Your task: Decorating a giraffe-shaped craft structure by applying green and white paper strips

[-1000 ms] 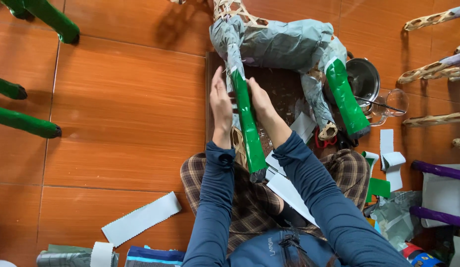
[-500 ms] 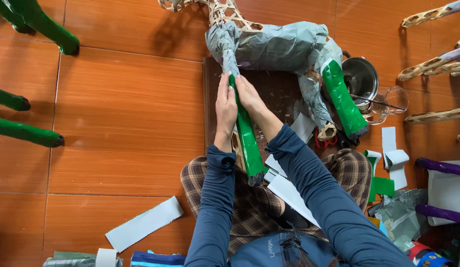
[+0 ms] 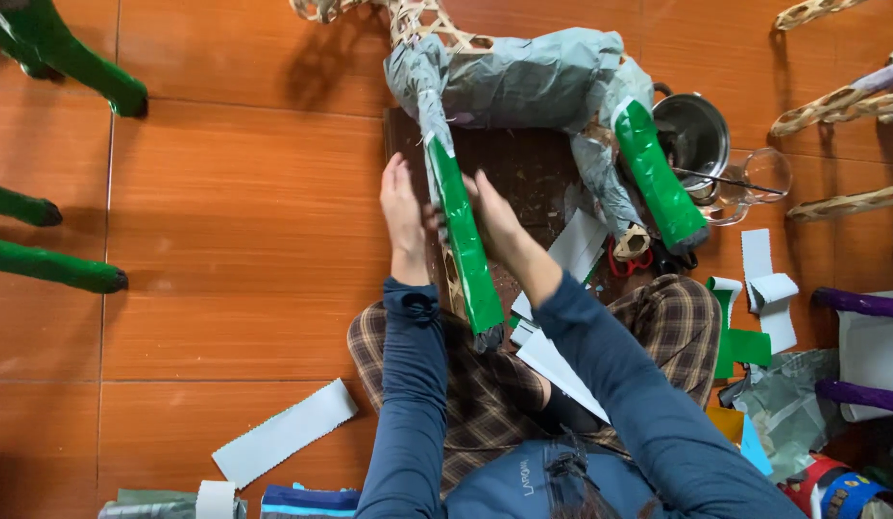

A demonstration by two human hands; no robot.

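Green-wrapped leg (image 3: 463, 240): one limb of a woven animal frame lying on its side, held between both hands above the lap; its long axis runs from about 11 o'clock, where it joins the body, down to 5 o'clock at the foot near the knees

Head view, left hand (image 3: 404, 213): at 9 o'clock of the leg, palm turned toward it, fingers straight and released, pressing flat or just beside the green strip; no clenched grasp shows

Head view, right hand (image 3: 496, 213): at 3 o'clock of the leg, fingers laid against the green covering, open-palmed; whether the fingertips pinch the paper edge cannot be told

Nearer hand: both flank the upper half of the leg, the right seeming in firmer contact

Frame body (image 3: 523, 77): grey paper over woven cane, at 12 o'clock of the hands

Second green leg (image 3: 658, 178): at 2 o'clock, well apart from the hands

Metal pot (image 3: 691, 130): beside that second leg

Grey paper strip (image 3: 285, 432): on the floor at 7 o'clock
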